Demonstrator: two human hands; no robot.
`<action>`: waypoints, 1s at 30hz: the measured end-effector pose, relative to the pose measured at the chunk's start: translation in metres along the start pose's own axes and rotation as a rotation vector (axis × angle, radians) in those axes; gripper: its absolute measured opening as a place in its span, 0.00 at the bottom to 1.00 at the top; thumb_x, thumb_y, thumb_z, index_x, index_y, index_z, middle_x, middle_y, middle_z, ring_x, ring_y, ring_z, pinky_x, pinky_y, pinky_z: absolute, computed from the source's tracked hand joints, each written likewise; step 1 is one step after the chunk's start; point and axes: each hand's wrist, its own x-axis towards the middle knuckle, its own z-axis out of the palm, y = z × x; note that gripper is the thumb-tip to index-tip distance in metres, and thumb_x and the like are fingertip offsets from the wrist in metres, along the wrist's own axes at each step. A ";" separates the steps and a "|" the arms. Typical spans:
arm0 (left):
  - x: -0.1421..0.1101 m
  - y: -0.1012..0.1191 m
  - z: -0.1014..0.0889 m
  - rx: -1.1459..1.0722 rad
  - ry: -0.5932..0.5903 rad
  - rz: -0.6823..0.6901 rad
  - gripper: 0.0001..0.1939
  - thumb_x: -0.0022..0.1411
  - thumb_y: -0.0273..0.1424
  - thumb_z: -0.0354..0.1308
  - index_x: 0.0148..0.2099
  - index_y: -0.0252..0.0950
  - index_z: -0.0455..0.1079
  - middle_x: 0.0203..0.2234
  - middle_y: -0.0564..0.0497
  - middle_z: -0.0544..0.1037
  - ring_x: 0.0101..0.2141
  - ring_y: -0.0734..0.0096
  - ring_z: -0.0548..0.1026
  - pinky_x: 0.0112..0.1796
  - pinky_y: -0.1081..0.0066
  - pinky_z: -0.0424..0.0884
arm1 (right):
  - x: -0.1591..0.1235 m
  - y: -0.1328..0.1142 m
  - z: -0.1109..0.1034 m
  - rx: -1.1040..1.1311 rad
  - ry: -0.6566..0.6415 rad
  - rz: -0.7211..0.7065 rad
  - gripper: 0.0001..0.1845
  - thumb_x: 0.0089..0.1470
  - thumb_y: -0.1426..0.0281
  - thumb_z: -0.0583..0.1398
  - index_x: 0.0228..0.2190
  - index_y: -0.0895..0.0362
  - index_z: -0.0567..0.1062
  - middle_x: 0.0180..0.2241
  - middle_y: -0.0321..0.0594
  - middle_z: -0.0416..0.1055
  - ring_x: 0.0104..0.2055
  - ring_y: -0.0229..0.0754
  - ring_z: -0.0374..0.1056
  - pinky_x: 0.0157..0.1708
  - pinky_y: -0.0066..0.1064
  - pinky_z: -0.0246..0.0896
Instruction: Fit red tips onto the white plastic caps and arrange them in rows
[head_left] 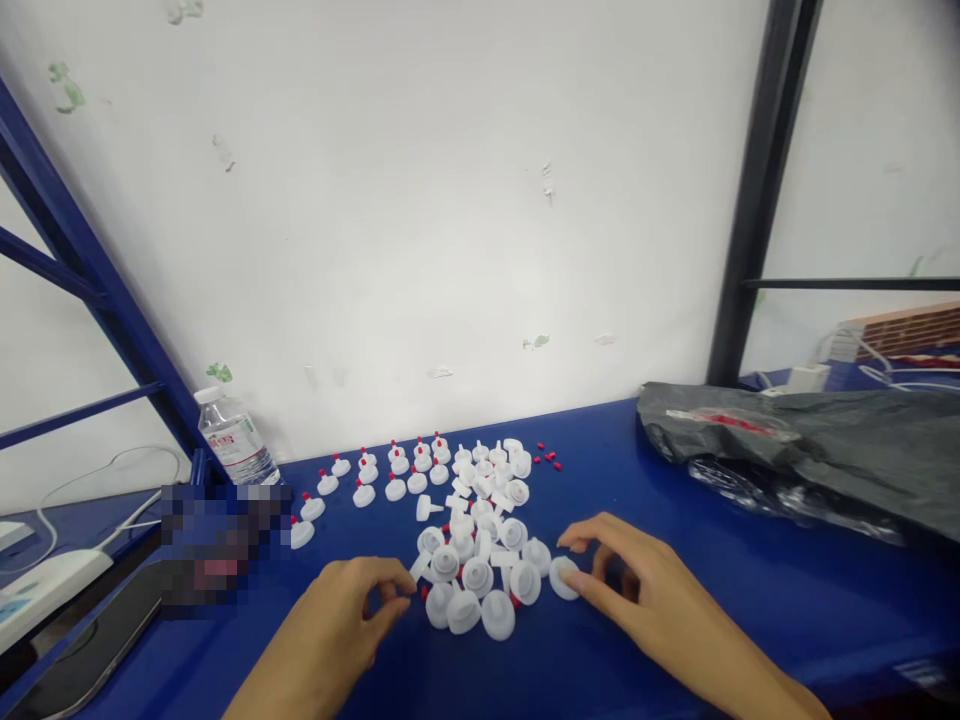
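A heap of white plastic nozzle caps (478, 577) lies on the blue table between my hands, some with their hollow undersides up. My left hand (352, 605) is at the heap's left edge, fingers curled with a small gap between thumb and forefinger. Its fingertips are close to a white stem; nothing shows between them. On the other side, my right hand (637, 580) has its fingers apart, and the thumb tip is at a single round white cap (564, 578). Behind the heap and to the left, white caps with red tips (395, 487) stand upright in loose rows.
Several small red tips (550, 456) are scattered behind the heap. A water bottle (236, 440) and a dark phone (82, 640) are on the left, near a power strip (52, 590). A dark grey plastic bag (825, 450) lies at the right, beside a black post (757, 200).
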 end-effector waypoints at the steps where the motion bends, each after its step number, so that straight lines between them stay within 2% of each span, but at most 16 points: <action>1: 0.000 0.000 0.001 0.009 -0.008 -0.002 0.16 0.61 0.37 0.52 0.43 0.40 0.79 0.31 0.52 0.81 0.18 0.73 0.73 0.25 0.74 0.64 | -0.001 -0.001 -0.001 0.000 -0.023 0.002 0.12 0.62 0.58 0.59 0.44 0.47 0.75 0.39 0.36 0.74 0.33 0.39 0.71 0.31 0.29 0.65; 5: 0.000 0.006 0.005 0.041 -0.018 -0.013 0.18 0.64 0.39 0.50 0.46 0.41 0.78 0.30 0.52 0.80 0.19 0.72 0.75 0.26 0.74 0.65 | -0.001 -0.004 -0.003 -0.014 -0.066 0.004 0.09 0.62 0.60 0.60 0.43 0.47 0.75 0.40 0.34 0.73 0.32 0.37 0.69 0.32 0.27 0.63; 11: 0.002 0.011 0.010 0.093 0.007 -0.003 0.15 0.61 0.34 0.53 0.46 0.45 0.78 0.32 0.52 0.81 0.23 0.70 0.75 0.27 0.74 0.63 | -0.001 -0.003 -0.003 -0.047 -0.090 -0.027 0.06 0.64 0.63 0.58 0.38 0.49 0.75 0.38 0.34 0.71 0.32 0.36 0.69 0.33 0.28 0.62; 15: 0.004 0.010 0.014 0.146 0.013 -0.021 0.13 0.61 0.32 0.54 0.43 0.45 0.78 0.32 0.52 0.81 0.26 0.68 0.76 0.28 0.73 0.60 | -0.002 -0.005 -0.004 -0.049 -0.057 -0.060 0.08 0.65 0.62 0.56 0.37 0.51 0.74 0.38 0.35 0.72 0.33 0.37 0.69 0.31 0.27 0.62; 18: 0.004 0.012 0.016 0.201 0.026 -0.044 0.11 0.60 0.31 0.54 0.40 0.45 0.78 0.32 0.53 0.81 0.30 0.65 0.76 0.30 0.72 0.59 | -0.003 -0.005 -0.005 -0.039 -0.003 -0.053 0.09 0.66 0.61 0.55 0.39 0.51 0.72 0.42 0.37 0.74 0.34 0.38 0.71 0.29 0.27 0.62; 22: -0.001 0.016 0.014 0.271 0.065 -0.044 0.10 0.61 0.31 0.53 0.39 0.44 0.77 0.33 0.51 0.80 0.36 0.61 0.77 0.33 0.69 0.59 | -0.007 -0.003 -0.003 -0.026 0.030 0.031 0.13 0.65 0.57 0.55 0.35 0.53 0.70 0.47 0.40 0.76 0.26 0.36 0.69 0.25 0.28 0.62; 25: -0.010 0.022 0.007 0.276 0.095 -0.006 0.09 0.62 0.31 0.52 0.37 0.42 0.74 0.32 0.52 0.80 0.33 0.64 0.76 0.32 0.70 0.61 | -0.004 -0.010 -0.006 -0.006 0.067 0.029 0.13 0.65 0.57 0.55 0.34 0.53 0.69 0.44 0.40 0.77 0.28 0.37 0.71 0.27 0.28 0.63; 30: -0.020 0.035 -0.006 0.107 0.169 0.088 0.10 0.63 0.36 0.51 0.35 0.41 0.72 0.24 0.55 0.79 0.23 0.71 0.73 0.26 0.74 0.62 | 0.018 -0.048 -0.019 0.031 0.054 -0.140 0.07 0.65 0.63 0.55 0.36 0.52 0.70 0.38 0.36 0.76 0.37 0.40 0.72 0.38 0.30 0.65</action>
